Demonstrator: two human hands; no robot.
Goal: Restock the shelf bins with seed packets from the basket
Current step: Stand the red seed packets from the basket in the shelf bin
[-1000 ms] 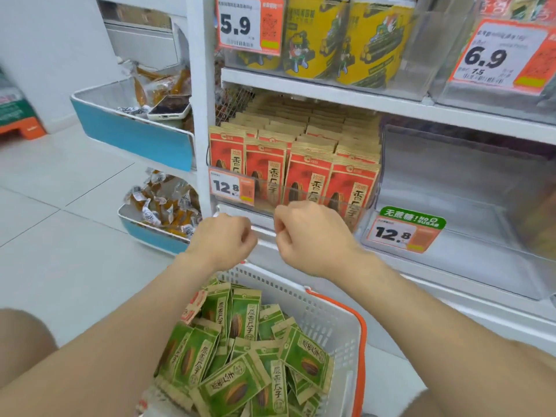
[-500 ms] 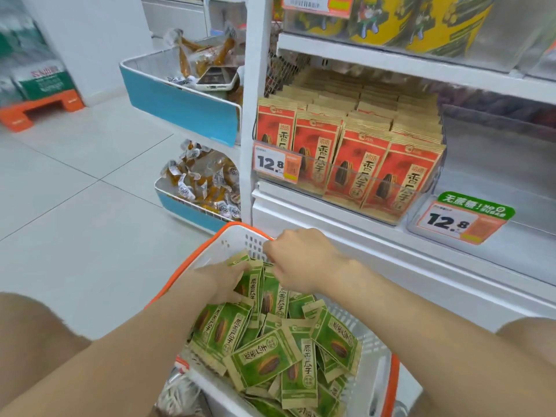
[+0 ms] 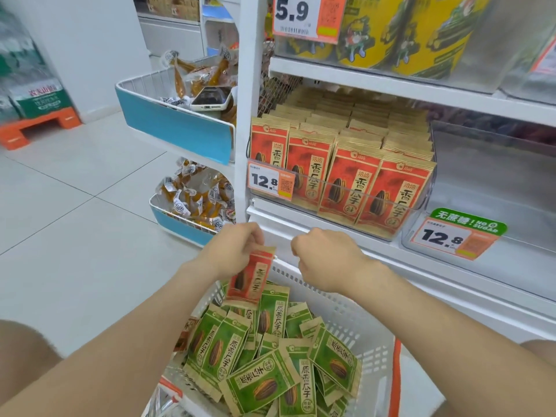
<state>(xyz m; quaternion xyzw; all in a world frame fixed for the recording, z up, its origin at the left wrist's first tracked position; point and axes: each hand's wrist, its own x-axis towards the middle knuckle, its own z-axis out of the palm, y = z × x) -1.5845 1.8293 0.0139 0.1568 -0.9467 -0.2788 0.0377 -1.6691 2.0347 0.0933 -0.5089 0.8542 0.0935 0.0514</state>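
A white basket with an orange rim sits low in front of me, full of several green seed packets. My left hand pinches a red seed packet by its top edge, holding it just above the basket. My right hand hovers beside it with fingers curled, holding nothing that I can see. On the shelf above, a clear bin stands packed with red seed packets. To its right is an empty clear bin.
Price tags reading 12.8 hang on the bin fronts. Yellow canisters fill the upper shelf. Left of the white shelf post, blue-fronted wire bins hold snack packs and a phone. Pale floor tiles spread to the left.
Both hands rose out of the basket. My left hand now holds a red packet lifted from among the green ones. The view tilted back up toward the shelf.
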